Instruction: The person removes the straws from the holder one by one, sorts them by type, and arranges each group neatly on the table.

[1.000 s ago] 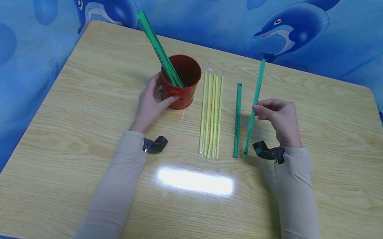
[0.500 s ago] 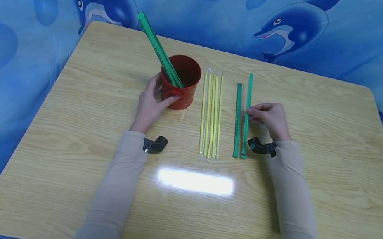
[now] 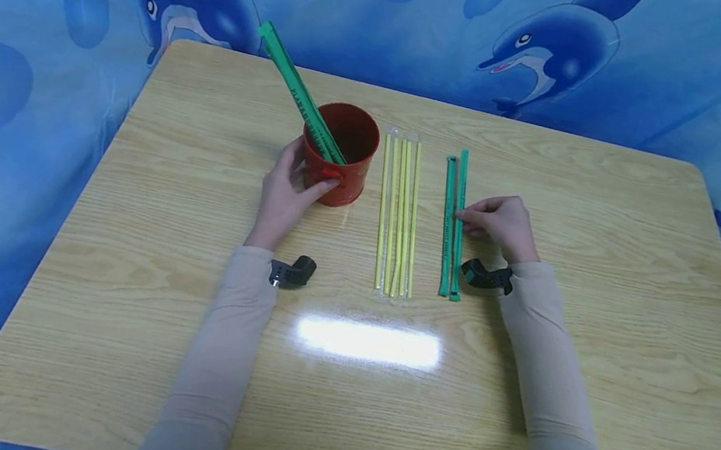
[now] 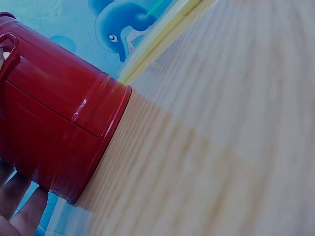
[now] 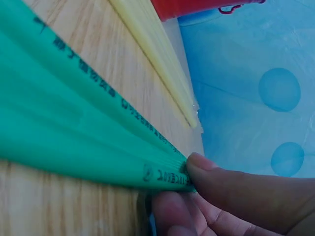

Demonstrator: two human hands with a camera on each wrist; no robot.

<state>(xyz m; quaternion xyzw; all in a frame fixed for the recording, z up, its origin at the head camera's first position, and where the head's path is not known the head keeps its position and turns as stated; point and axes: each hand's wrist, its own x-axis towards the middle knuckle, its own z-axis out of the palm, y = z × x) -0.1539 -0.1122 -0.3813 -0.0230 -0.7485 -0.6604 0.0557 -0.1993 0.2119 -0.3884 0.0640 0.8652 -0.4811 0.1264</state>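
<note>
Cup (image 3: 347,182) stands at eleven o'clock, gripped by the left hand (image 3: 287,194); at three, the right hand (image 3: 504,223) pinches a green straw (image 3: 458,256) just beside another straw (image 3: 447,227) (probably gathering; next seems to call for a gentle pinch).

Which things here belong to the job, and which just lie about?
In the job:
red bucket, gripped by the left hand
leaning green sticks inside it, likely
held green stick, pinched by the right hand
second green stick beside it, likely

Apparently just lying about:
yellow sticks, touched by neither hand
dolphin-print backdrop
</note>
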